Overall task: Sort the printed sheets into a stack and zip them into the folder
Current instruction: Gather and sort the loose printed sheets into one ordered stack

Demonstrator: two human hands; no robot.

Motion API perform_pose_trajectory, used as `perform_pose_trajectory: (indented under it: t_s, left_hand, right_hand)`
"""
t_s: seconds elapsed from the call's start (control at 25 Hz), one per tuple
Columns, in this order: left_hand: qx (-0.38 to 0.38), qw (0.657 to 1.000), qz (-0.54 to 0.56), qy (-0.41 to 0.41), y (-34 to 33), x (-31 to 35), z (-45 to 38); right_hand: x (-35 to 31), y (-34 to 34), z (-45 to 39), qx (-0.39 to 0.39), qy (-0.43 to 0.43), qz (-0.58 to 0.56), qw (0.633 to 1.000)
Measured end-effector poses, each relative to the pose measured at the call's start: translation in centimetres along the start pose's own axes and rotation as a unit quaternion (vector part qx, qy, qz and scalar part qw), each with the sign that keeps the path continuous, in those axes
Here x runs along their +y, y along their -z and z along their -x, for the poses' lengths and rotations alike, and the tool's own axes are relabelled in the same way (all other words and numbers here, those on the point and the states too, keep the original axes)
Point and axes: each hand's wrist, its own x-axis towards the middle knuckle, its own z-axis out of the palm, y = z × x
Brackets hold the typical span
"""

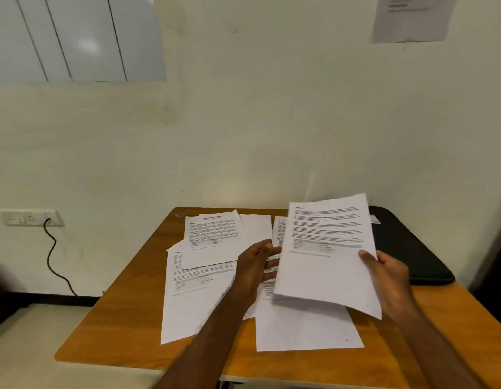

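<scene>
I hold the gathered sheets (326, 248) lifted over the table (125, 310), right hand (389, 276) pinching their right edge, thumb on top; left hand (256, 265) hovers with fingers loosely spread beside them. Next I'd add the loose sheets (213, 240) one by one, squaring edges; the black folder (406, 248) waits far right

Likely an office: whiteboard (75, 37), wall notice (412, 18).
</scene>
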Motion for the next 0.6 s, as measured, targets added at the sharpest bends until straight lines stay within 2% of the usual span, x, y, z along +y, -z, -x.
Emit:
perform_pose_trajectory:
  t_s: [0.08,0.12,0.2,0.28,0.44,0.6]
  left_hand:
    - [0.040,0.991,-0.118,-0.048,2.0,-0.8,-0.3]
    - [0.069,0.970,-0.218,-0.085,3.4,-1.3,-0.4]
    - [0.139,0.894,-0.404,-0.135,6.7,-2.5,-0.5]
    - [0.211,0.844,-0.472,-0.144,10.0,-3.2,-0.2]
    - [0.327,0.754,-0.567,-0.060,15.5,-2.7,0.1]
    - [0.332,0.732,-0.591,0.070,19.1,-1.0,-0.8]
  right_hand:
    - [0.1,1.1,-2.3,0.035,-0.011,0.059,0.998]
    - [0.3,1.8,-3.6,0.050,-0.014,0.093,0.994]
    - [1.2,3.0,-6.1,0.070,-0.028,0.162,0.984]
    - [2.5,3.9,-7.8,0.074,-0.037,0.226,0.971]
    - [4.7,4.5,-8.3,0.078,-0.008,0.387,0.919]
    - [6.2,4.0,-7.7,0.111,0.018,0.409,0.905]
